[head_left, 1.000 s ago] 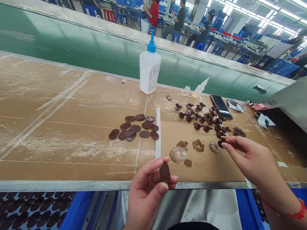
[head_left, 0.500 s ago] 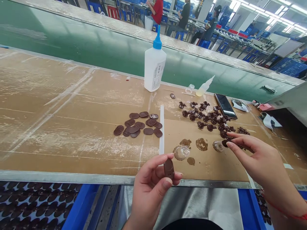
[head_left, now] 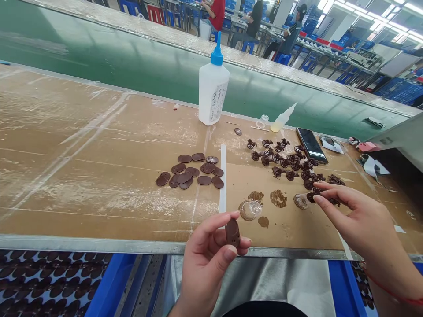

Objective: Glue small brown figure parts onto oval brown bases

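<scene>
1. Brown oval tag [head_left: 232, 233]: held upright in your left hand, just above the metal front edge of the counter [head_left: 99, 198], whose top is covered in scuffed brown card. Its face shows small recesses.
2. Green panel [head_left: 132, 48]: runs along the far side of the counter.
3. Left hand [head_left: 208, 259]: closed, gripping the tag between thumb and fingertips.
4. Right hand [head_left: 353, 215]: reaching out over the card, thumb and fingers pinching a small dark-brown piece [head_left: 312, 197].
5. Phone [head_left: 310, 145]: lies face up towards the far right of the counter.
6. White squeeze bottle [head_left: 213, 88]: stands upright with a blue nozzle; the label is too small to read.
7. Loose oval tags [head_left: 190, 171]: about a dozen in a group, some overlapping, left of a white strip [head_left: 223, 178].
8. Ornate brown cut-out pieces [head_left: 284, 162]: scattered in a cluster beyond your right hand.
9. Clear domed cup [head_left: 250, 210]: rests on the card, just beside brown smears [head_left: 278, 198].
10. Small translucent dropper bottle [head_left: 283, 118]: lies on its side near the far edge.
</scene>
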The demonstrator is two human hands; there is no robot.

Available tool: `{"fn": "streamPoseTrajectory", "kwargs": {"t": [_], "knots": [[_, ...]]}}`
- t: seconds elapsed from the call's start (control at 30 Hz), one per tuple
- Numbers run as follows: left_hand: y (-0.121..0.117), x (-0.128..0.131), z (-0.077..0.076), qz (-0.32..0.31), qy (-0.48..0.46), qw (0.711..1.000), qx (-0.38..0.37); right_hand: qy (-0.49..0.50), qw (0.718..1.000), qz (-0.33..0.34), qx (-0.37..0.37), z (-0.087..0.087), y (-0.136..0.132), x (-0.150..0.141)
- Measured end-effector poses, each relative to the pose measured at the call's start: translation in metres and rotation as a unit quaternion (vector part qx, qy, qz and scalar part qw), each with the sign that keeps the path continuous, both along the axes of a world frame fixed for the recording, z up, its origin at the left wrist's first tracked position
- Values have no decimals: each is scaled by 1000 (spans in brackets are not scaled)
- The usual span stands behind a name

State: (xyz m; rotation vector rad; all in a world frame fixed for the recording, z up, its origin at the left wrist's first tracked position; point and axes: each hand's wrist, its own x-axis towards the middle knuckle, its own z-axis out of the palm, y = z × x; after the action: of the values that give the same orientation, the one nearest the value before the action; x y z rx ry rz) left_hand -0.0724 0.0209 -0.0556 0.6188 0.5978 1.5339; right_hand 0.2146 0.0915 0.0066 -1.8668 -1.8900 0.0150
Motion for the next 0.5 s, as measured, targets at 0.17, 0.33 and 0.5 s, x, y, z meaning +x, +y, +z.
{"fn": "streamPoseTrajectory", "kwargs": {"t": [0.17,0.33,0.5], "knots": [[0,0,-1,3,3,1000,1,22,1000,0,3,-1,2,2],[0,-1,0,2,1,1000,5,51,999,-13,-1,-3,2,2],[0,0,1,9,4,1000,0,59,998,-5,6,-4,3,0]]}}
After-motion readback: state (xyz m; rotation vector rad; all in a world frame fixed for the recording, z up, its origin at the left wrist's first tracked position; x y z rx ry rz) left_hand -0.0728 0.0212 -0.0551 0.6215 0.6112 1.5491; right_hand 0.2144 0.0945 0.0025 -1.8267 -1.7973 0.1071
